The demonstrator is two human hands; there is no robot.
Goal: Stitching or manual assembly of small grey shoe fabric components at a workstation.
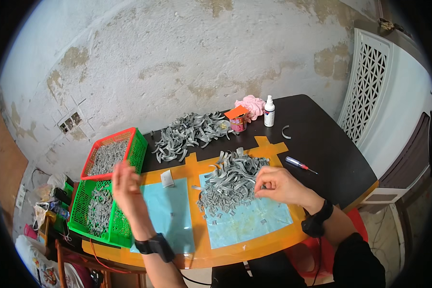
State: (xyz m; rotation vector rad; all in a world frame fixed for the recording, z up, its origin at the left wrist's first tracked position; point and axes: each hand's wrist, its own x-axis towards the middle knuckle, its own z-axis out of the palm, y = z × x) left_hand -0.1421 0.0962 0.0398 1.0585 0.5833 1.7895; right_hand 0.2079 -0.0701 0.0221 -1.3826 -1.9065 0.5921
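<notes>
Visibly, left hand (131,197) raised near green basket (124,231), grip too blurred to tell, right hand (282,185) curled beside heaped grey strips (230,175), any hold hidden.

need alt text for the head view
A person's right hand is at the edge of a heap of gray strips on a blue sheet; the blurred left hand is raised near red and green baskets of small gray pieces.

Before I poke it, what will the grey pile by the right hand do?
The grey pile would probably slump and scatter, because its pieces look loosely heaped. Its curved strips look thin, so each is likely light. They hold their bends, so they may be springy rather than floppy.
</notes>
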